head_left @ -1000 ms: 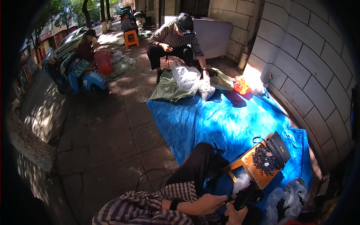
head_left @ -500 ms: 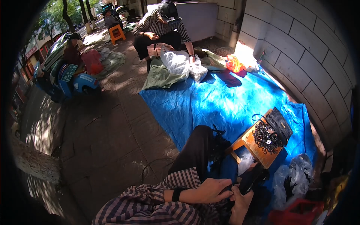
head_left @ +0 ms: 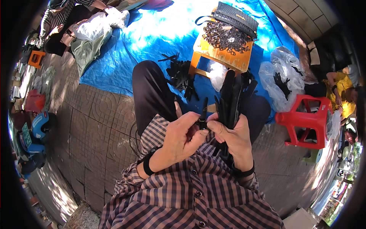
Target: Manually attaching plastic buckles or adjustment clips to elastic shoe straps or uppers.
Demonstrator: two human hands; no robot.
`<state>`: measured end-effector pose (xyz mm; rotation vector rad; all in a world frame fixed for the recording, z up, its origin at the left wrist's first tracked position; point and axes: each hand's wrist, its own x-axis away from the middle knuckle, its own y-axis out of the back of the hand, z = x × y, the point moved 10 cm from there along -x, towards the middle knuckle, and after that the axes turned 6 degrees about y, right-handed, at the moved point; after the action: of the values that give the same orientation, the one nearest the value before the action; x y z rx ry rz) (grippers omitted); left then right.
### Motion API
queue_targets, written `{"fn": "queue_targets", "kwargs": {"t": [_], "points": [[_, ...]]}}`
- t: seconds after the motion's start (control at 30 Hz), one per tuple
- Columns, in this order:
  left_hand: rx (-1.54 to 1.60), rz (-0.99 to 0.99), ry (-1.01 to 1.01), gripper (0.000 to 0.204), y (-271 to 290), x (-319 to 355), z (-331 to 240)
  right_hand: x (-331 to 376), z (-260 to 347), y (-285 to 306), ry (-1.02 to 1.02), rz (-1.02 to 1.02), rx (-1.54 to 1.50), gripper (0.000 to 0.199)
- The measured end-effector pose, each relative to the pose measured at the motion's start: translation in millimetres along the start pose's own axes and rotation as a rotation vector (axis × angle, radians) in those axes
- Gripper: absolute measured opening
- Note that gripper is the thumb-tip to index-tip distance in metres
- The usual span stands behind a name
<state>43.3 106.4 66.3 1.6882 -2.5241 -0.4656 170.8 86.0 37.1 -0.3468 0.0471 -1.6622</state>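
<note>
My right hand (head_left: 237, 140) is closed round a bundle of long black straps (head_left: 231, 95) that stand up out of its grip. My left hand (head_left: 179, 138) pinches a small dark buckle-like piece (head_left: 202, 123) against the right thumb, and a narrow black strap end (head_left: 205, 106) rises above it. Exactly how piece and strap join is too small to tell. Beyond my hands, a wooden stool (head_left: 217, 60) bears a heap of small black rings or buckles (head_left: 224, 37) and a black woven-pattern bag (head_left: 237, 18). More black straps (head_left: 179, 72) lie left of the stool.
A blue tarp (head_left: 126, 70) spreads ahead over paving (head_left: 95, 122). At the right are a clear plastic bag (head_left: 282, 72) with black pieces, a red plastic stool (head_left: 307, 110) and a person in yellow (head_left: 341, 93). Another person (head_left: 63, 19) sits far left by sacks (head_left: 91, 42).
My view has swung down and to the right, bringing both hands to the middle. The strap bundle in my right hand now shows clearly. My hands remain close together.
</note>
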Motion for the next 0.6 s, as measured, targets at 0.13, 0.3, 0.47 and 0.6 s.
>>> {"fn": "queue_targets", "kwargs": {"t": [0.13,0.3,0.47,0.6], "points": [[-0.086,0.007,0.020,0.031,-1.2,2.2,4.7,1.1,-2.8,-5.6,-0.002,0.039,-0.049,0.019],[-0.214,0.016,-0.078,0.023,-4.1,-2.2,-2.6,-1.3,-7.6,3.4,-0.085,0.046,0.068,0.024],[-0.209,0.061,-0.076,0.024,-7.4,-4.0,6.0,-2.1,15.5,-10.6,0.125,0.037,0.290,0.024],[-0.235,0.074,-0.006,0.018,-8.1,-5.1,4.5,-0.9,16.7,-0.1,0.138,-0.053,0.382,0.022]]}}
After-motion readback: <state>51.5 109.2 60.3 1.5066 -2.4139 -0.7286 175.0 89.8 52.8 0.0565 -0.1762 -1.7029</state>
